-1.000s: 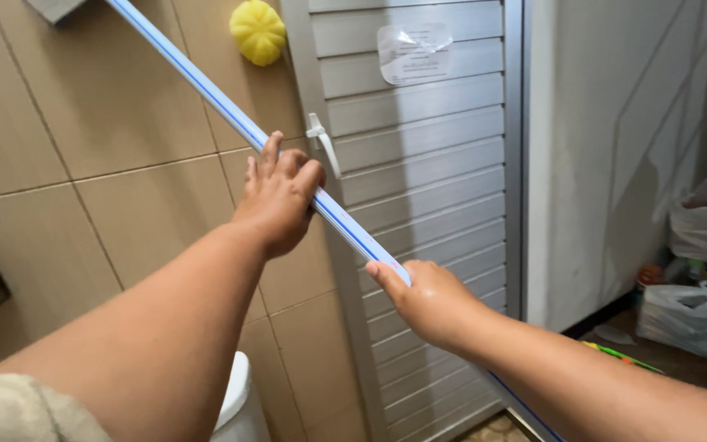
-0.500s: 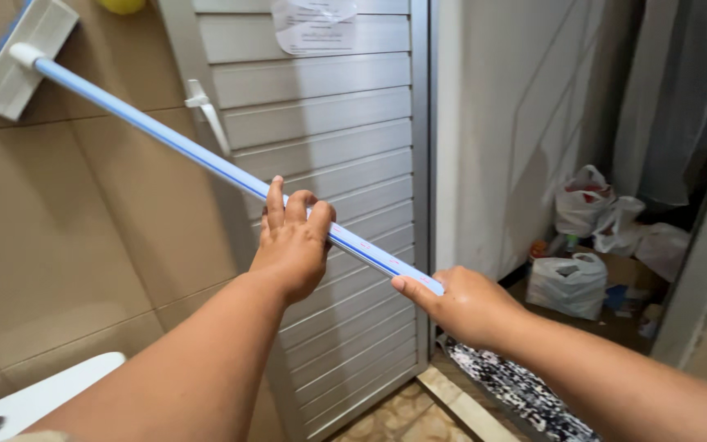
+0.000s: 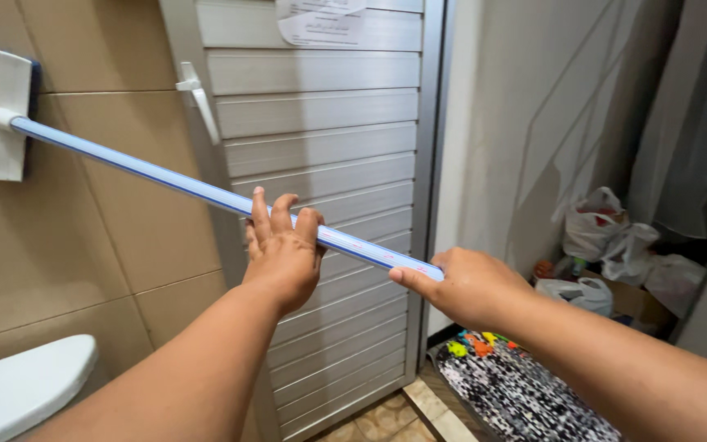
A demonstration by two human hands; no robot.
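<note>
where glossy tan tiles (image 3: 124,213) meet flat pad (image 3: 2,115), both hands' fingers (image 3: 276,214) around smooth blue-striped pole (image 3: 165,178)

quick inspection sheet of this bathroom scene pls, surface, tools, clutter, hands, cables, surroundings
surface: beige tiled wall, scrubber head pressed flat on it
job's things: white rectangular scrubber head on a long light-blue pole
clutter: white plastic bags on the floor, black-and-white patterned mat
grippers: left hand and right hand both grip the pole
cables: nothing seen
surroundings: grey slatted metal door, white toilet, grey curtain
</note>
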